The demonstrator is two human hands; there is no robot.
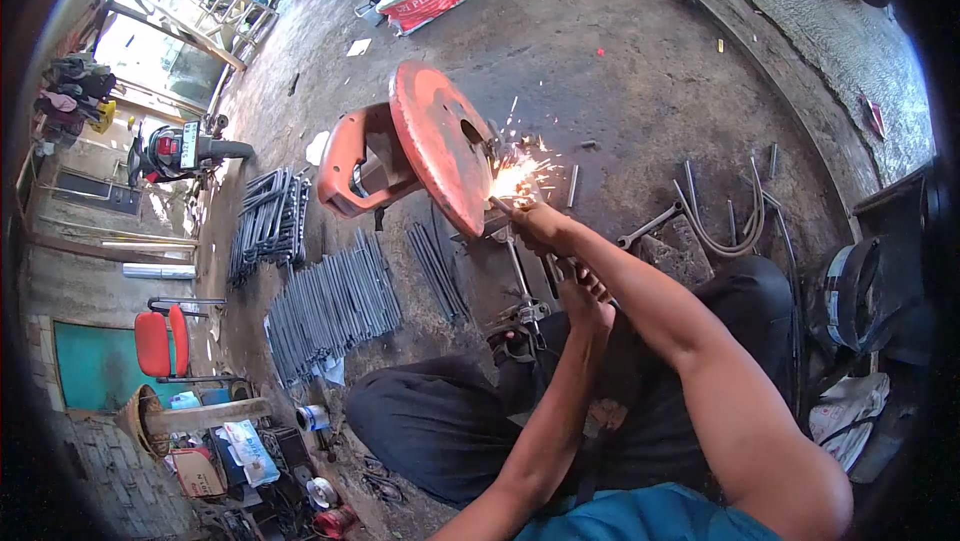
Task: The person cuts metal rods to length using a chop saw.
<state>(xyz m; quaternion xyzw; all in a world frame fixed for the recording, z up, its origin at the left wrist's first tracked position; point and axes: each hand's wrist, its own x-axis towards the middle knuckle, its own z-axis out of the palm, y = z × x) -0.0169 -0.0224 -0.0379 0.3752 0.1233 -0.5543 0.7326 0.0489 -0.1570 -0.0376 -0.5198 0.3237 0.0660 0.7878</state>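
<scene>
My right hand (pixel 540 226) is closed round the end of a thin metal rod beside the orange cut-off saw (pixel 437 146). Bright sparks (pixel 518 177) fly where the rod's tip meets the saw, just right of its round guard. Nearer my body, my left hand (pixel 582 296) has its fingers curled round the lower part of the rod. The saw's orange handle (pixel 345 156) stands to the left, with neither hand on it. A metal clamp screw (pixel 522 276) lies left of my left hand.
Bundles of cut rods (pixel 335 311) lie left of my knees, with more stacked bars (pixel 270 219) beyond. A wrench (pixel 650 225) and a bent tube (pixel 745 236) lie at right. A red chair (pixel 153 344) and a motorcycle (pixel 185 148) stand at left.
</scene>
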